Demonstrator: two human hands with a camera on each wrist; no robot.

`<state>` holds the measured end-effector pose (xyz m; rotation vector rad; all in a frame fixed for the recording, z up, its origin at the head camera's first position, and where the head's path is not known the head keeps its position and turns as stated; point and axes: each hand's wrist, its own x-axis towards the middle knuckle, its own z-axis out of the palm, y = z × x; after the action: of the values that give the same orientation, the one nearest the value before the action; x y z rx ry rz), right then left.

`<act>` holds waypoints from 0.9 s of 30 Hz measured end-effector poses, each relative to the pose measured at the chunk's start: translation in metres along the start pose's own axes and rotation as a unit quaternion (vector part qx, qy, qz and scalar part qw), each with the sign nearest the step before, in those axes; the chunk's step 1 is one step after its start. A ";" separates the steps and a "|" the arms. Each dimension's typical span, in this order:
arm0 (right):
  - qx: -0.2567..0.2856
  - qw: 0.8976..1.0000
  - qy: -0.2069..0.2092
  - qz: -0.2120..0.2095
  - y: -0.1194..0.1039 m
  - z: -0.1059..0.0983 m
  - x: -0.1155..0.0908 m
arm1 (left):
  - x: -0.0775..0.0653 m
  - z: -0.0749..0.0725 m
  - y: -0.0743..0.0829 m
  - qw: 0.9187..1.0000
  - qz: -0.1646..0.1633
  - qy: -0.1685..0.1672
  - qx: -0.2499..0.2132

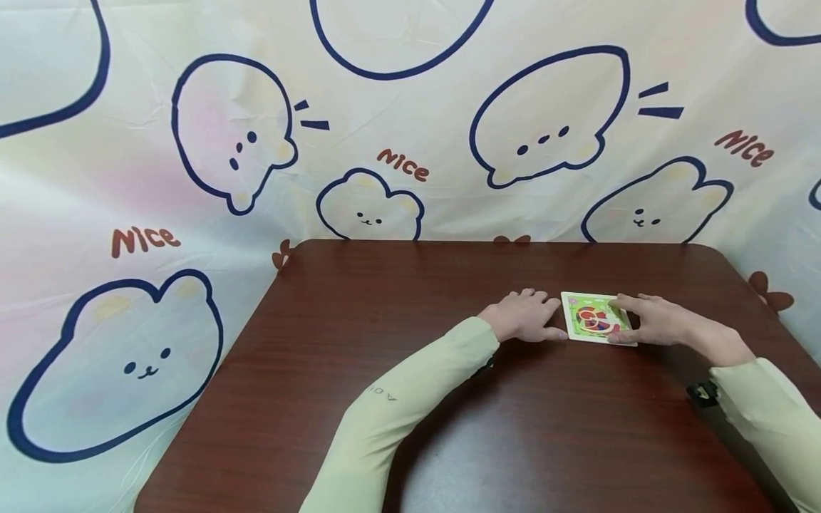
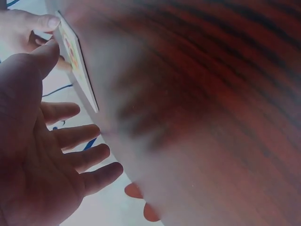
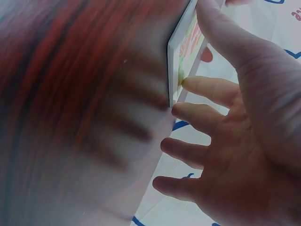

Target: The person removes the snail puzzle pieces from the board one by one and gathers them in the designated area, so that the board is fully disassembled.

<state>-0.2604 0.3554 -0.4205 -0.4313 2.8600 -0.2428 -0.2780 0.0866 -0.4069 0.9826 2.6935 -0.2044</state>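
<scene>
On the table lies a thin square puzzle board (image 1: pixel 595 318) with a white border and a green, red and yellow printed picture. My right hand (image 1: pixel 663 320) reaches over its right side, thumb and forefinger resting on the printed face. In the right wrist view the other fingers are spread and relaxed beside the board (image 3: pixel 188 44). Close to the board's left edge is my left hand (image 1: pixel 522 315), palm down, fingers loosely extended and the thumb tip right at the lower left corner. The left wrist view shows that hand's palm (image 2: pixel 42 165) holding nothing.
The dark brown wooden table (image 1: pixel 359 342) has a glossy top that reflects the hands. Behind and to the left hangs a pale cloth (image 1: pixel 449 107) with bear outlines and lettering. The table's far edge lies a little beyond the board.
</scene>
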 end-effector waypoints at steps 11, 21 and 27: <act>0.000 1.000 0.006 -0.020 -0.013 0.002 0.004 | 0.010 0.005 0.013 0.999 -0.034 -0.019 0.038; -0.007 1.000 0.007 -0.022 -0.021 0.000 0.005 | 0.010 0.005 0.012 0.999 -0.039 -0.028 0.018; -0.011 1.000 0.006 -0.028 -0.027 0.000 0.010 | 0.010 0.008 0.005 0.999 -0.039 -0.018 0.026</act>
<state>-0.2620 0.3268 -0.4175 -0.5176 2.8679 -0.2246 -0.2806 0.0948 -0.4179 0.8808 2.7071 -0.3049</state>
